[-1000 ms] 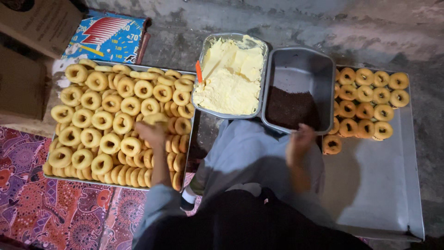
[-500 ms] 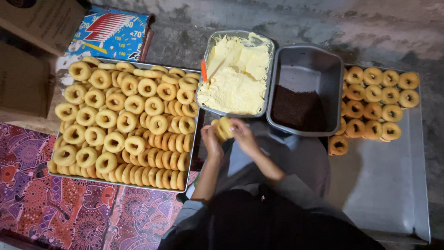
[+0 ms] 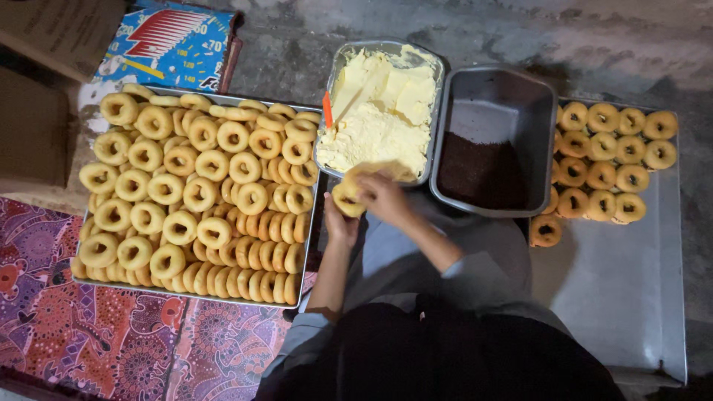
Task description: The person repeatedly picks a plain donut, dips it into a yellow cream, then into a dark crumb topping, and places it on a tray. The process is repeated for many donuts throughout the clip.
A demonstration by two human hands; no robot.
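Pale golden ring-shaped doughnut (image 3: 347,197) held up just below the near edge of the cream tin, over the lap. Matte, plain surface, hole facing the camera; rim looks partly smeared w/ yellow, though blur makes that hard to confirm.

Left hand (image 3: 339,223) cupped under the doughnut from below, fingers curled round its lower edge. Right hand (image 3: 382,196) closed over its right side, fingertips pinching the rim; whether a spreader is in that hand, cannot tell.

Rectangular metal tin of pale yellow cream (image 3: 380,111) directly ahead: heaped, rough-spread, w/ an orange-handled spatula (image 3: 327,108) leaning at its left wall.

Grey rectangular metal pan (image 3: 496,96) touching the tin's right side: dark brown sprinkles (image 3: 481,171) banked in the near half, far half bare metal.

Large flat metal tray (image 3: 186,295) to the left, packed w/ plain doughnuts (image 3: 193,194), flat rings in back rows, near rows standing on edge & overlapping.

Wide silver tray (image 3: 624,297) to the right: finished-looking doughnuts (image 3: 615,156) in rows at the far end, one lone doughnut (image 3: 545,231) just beside the pan's near corner.
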